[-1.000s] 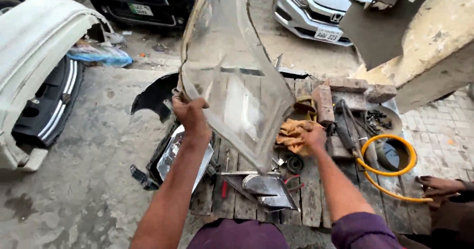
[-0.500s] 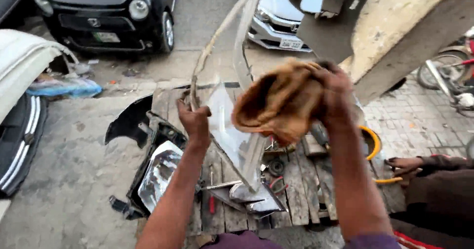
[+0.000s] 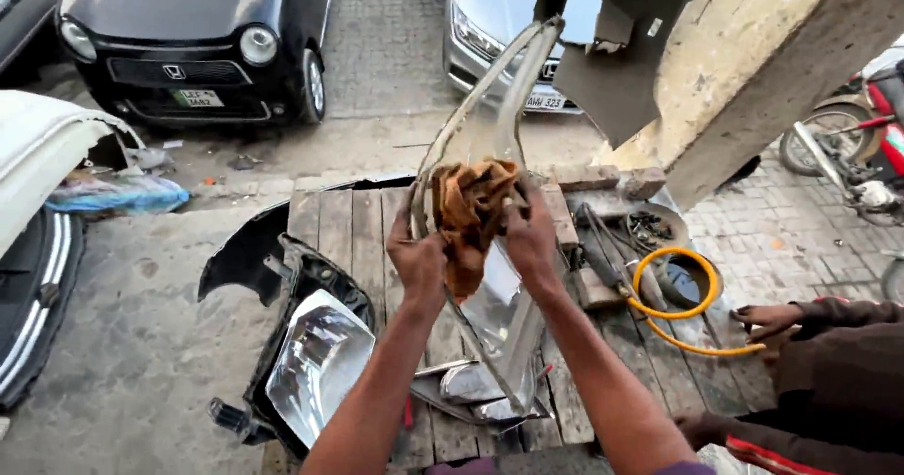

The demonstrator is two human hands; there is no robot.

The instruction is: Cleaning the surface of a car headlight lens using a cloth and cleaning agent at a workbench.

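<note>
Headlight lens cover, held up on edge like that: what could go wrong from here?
1. The clear headlight lens cover stands upright, gripped low by the left hand; it might tip or slip.
2. The right hand presses an orange rag on it; a hard push could flex it.
3. If dropped, it would probably hit the headlight housing below.

left hand (image 3: 417,260) steadies an upright clear headlight lens (image 3: 490,145) while right hand (image 3: 530,240) presses an orange rag (image 3: 468,213) on it.

A single head-worn camera looks steeply down and forward over the wooden worktop (image 3: 348,221), close above both raised hands (image 3: 476,254), with parked cars (image 3: 188,42) beyond the worktop's far edge.
</note>
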